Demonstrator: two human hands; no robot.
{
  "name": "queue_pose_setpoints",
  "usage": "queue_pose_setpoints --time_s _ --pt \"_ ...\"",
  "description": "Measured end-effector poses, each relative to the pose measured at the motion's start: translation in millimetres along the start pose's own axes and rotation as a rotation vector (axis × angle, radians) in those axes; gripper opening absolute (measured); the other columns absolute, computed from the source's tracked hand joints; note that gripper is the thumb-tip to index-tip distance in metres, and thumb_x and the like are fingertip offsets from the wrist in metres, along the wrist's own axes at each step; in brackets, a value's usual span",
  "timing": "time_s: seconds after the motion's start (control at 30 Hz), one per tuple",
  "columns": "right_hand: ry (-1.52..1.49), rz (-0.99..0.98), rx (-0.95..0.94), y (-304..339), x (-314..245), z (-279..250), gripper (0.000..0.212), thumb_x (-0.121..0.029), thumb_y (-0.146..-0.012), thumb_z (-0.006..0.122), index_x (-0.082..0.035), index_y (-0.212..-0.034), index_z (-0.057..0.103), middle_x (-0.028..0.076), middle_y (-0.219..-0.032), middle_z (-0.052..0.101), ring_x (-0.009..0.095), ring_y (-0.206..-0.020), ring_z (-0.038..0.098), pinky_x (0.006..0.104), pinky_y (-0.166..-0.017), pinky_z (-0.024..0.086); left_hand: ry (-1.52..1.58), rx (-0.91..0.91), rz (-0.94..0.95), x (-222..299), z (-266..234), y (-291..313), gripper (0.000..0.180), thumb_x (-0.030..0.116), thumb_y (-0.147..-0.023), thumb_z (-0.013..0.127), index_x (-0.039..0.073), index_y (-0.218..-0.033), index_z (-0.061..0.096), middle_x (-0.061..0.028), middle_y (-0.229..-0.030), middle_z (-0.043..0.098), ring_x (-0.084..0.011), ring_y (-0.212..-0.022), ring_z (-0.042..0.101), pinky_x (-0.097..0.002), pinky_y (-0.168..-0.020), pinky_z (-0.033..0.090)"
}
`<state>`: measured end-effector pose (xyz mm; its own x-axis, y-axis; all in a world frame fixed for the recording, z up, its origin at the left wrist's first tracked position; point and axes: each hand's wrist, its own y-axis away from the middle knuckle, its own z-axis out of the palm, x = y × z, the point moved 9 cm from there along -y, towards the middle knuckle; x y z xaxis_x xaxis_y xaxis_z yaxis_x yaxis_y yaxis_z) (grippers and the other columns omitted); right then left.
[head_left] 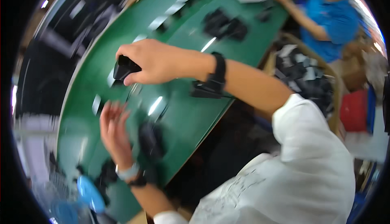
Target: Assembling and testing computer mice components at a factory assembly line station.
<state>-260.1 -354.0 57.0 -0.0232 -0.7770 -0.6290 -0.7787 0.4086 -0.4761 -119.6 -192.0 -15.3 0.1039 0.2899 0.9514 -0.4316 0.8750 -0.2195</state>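
Observation:
My right hand reaches across the green table and grips a small black boxy piece between thumb and fingers. The piece is held above the tabletop, its exact kind not clear. Lower and nearer, my left hand is raised over the table with its fingers apart, somewhat blurred, and nothing shows in it. Just beyond its fingertips stands a small white-and-black piece. A dark bundle lies to the right of my left hand. Black straps with devices sit on my wrists.
A row of small white-and-black pieces runs along the green table. Black items lie farther up. A bin of black and grey parts stands at right, near a person in blue. A blue object is at lower left.

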Motion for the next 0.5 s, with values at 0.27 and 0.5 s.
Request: queue_pose_setpoints --time_s 0.27,0.5 --pt "-0.132 -0.425 0.067 -17.4 -43.4 89.8 0.047 -0.020 -0.075 0.081 -0.002 -0.116 0.064 0.015 -0.108 0.063 0.035 -0.097 0.061 0.0433 -0.088 0.050 0.527 0.113 0.041 8.2 -55.0 -18.0 0.053 0.037 -0.109 0.047 -0.005 -0.142 0.045 -0.0164 -0.118 0.058 -0.0278 -0.100 0.055 -0.0384 -0.092 0.048" --pt "0.172 -0.230 -0.789 39.4 -15.8 125.0 0.024 -0.007 -0.070 0.079 -0.003 -0.089 0.066 0.010 -0.088 0.064 0.033 -0.096 0.061 0.0413 -0.082 0.050 0.588 0.044 -0.194 2.8 -44.7 -11.4 0.051 0.041 -0.104 0.038 -0.004 -0.116 0.058 -0.0193 -0.103 0.063 -0.0197 -0.058 0.048 -0.0307 -0.053 0.036"
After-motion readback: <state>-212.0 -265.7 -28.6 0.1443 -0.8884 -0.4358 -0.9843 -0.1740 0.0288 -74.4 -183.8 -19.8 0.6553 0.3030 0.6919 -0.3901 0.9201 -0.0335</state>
